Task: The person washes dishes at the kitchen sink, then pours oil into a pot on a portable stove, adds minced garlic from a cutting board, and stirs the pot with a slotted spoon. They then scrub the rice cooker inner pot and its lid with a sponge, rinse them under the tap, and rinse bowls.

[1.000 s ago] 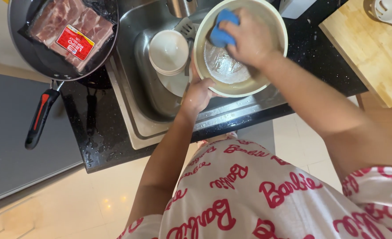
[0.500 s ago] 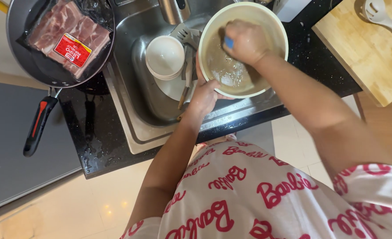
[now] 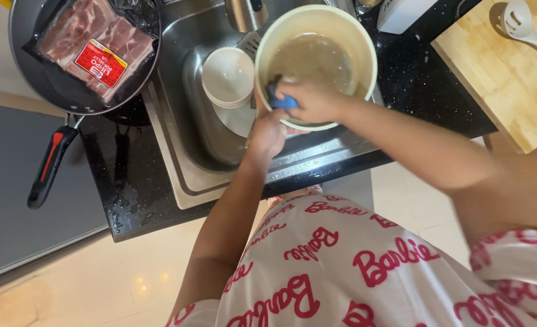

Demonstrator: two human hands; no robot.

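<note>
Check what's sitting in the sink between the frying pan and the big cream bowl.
Head view: a stack of small white bowls on a white plate lies between the frying pan and the cream bowl.

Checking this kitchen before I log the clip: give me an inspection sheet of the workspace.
Surface: black speckled counter, wet near the steel sink.
Job's things: cream pot held over the sink; blue sponge at its near rim.
Clutter: small white bowls on a plate in the sink; frying pan holding a sealed pack of sliced meat; wooden board with a slotted spoon.
Grippers: left hand grips the pot's rim; right hand presses the sponge.
Cables: nothing seen.
Surroundings: pale tiled floor.
</note>
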